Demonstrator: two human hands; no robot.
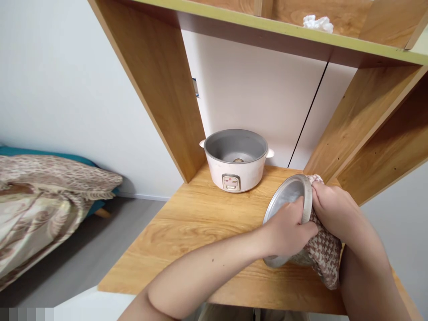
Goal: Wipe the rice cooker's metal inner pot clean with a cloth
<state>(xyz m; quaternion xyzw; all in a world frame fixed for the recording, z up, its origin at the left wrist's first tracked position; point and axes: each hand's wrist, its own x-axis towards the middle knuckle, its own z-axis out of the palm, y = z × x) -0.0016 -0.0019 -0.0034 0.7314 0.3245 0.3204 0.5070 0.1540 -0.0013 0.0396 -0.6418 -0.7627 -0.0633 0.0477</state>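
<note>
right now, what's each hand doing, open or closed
left hand: closed on the rim of the pot
right hand: closed on the cloth, pressed against the pot

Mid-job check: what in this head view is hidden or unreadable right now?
Head view only.
1. Underside of the metal pan: covered by the cloth and left hand.
2. Fingers of the right hand: mostly behind pan and cloth.
3. Panel markings on the rice cooker: too small.
4. Contents of the upper shelf: cut off by the top edge.
</note>
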